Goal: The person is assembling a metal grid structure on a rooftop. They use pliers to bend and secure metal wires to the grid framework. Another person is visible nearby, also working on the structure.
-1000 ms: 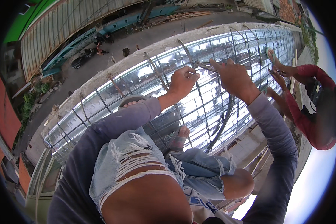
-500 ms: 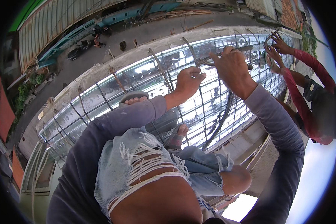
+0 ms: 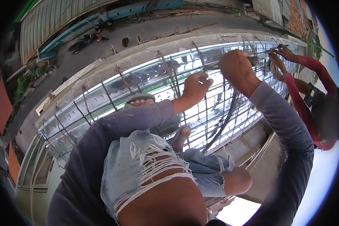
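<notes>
My right hand (image 3: 235,69) is closed around the handles of pincers (image 3: 254,59), seen partly behind the fist. The tool's jaws point left, toward a bent bar end at the mesh; my fist hides much of the tool. Just left of it, my left hand (image 3: 195,87) is closed in a pinch, thumb against fingers, above the steel mesh (image 3: 108,96). Whatever the pinch holds is too small to make out. Beneath the mesh lies shiny, dimpled metal decking (image 3: 98,98).
A co-worker's hands (image 3: 280,56), in red sleeves, work on the mesh at the right with a similar tool. Bar ends stick up along the concrete edge (image 3: 139,56). A street (image 3: 116,35) lies far below. My sandalled foot (image 3: 141,101) stands on the mesh, and a dark cable (image 3: 224,122) crosses it.
My right fist has rolled over, hiding more of the pincers, whose jaws were plainer before. My left hand has shifted slightly right and down, still pinched. The view has moved a little.
</notes>
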Tool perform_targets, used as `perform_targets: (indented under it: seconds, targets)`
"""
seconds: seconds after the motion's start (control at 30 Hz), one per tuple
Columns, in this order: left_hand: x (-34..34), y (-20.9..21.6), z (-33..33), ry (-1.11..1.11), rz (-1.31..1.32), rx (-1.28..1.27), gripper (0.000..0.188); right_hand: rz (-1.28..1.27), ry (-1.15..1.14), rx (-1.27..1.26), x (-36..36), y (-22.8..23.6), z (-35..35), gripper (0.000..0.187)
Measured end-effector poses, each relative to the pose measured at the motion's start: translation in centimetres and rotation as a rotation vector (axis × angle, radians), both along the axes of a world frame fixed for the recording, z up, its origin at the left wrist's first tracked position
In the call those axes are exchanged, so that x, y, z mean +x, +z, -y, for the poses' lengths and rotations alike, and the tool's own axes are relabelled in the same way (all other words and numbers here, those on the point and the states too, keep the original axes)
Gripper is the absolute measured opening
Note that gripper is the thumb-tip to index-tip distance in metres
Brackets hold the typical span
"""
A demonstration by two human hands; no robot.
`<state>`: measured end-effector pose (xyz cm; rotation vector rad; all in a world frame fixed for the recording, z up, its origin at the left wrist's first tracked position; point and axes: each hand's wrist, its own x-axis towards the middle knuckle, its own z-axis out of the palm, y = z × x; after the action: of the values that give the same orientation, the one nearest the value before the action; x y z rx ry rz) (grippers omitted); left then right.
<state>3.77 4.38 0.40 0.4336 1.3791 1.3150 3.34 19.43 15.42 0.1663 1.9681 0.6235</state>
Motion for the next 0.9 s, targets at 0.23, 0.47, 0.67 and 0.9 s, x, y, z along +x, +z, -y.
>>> perform_targets:
  seconds: [0.23, 0.47, 0.67, 0.9]
  targets:
    - [-1.4, 0.7, -0.3, -0.043, 0.037, -0.056, 0.041, 0.018, -0.737, -0.359, 0.4, -1.5, -5.3, 0.042]
    - [-1.9, 0.1, -0.1, -0.059, 0.082, -0.040, 0.035, -0.389, -1.223, -0.402, 10.0, -3.0, -0.4, 0.062]
    - [-4.0, 0.1, -0.4, 0.042, -0.153, -0.015, 0.019, -0.637, -1.108, -0.294, 14.2, -5.7, 4.4, 0.062]
    - [-8.3, -2.0, -6.4, -0.227, -0.770, 0.147, 0.033, -0.874, -1.316, -0.193, 13.3, -6.8, 9.1, 0.059]
